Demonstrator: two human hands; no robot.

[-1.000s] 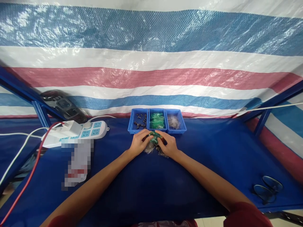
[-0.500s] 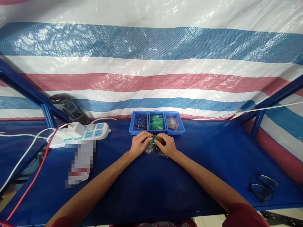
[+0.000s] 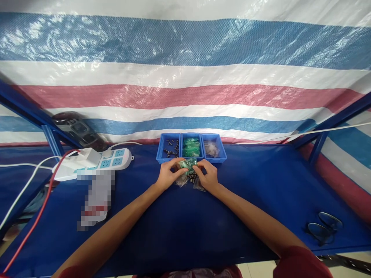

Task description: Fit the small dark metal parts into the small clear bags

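Flatter and more fully in view than half a second ago, the green packet (image 3: 189, 165) is now held between the left hand (image 3: 168, 174) and the right hand (image 3: 208, 175), both narrowed to a pinch at its two sides. Nearest, by the front edge of the bench (image 3: 185, 227), glasses (image 3: 320, 233) are laid at right. Farther in, small clear bags (image 3: 182, 180) and dark pieces (image 3: 192, 177) are seen below the packet. Beyond, three blue bins (image 3: 217, 160) are lined up, filled with screws (image 3: 168, 153), green packets (image 3: 191, 147) and cloudy plastic (image 3: 212, 149). Behind, a striped sheet (image 3: 185, 94) is hung.
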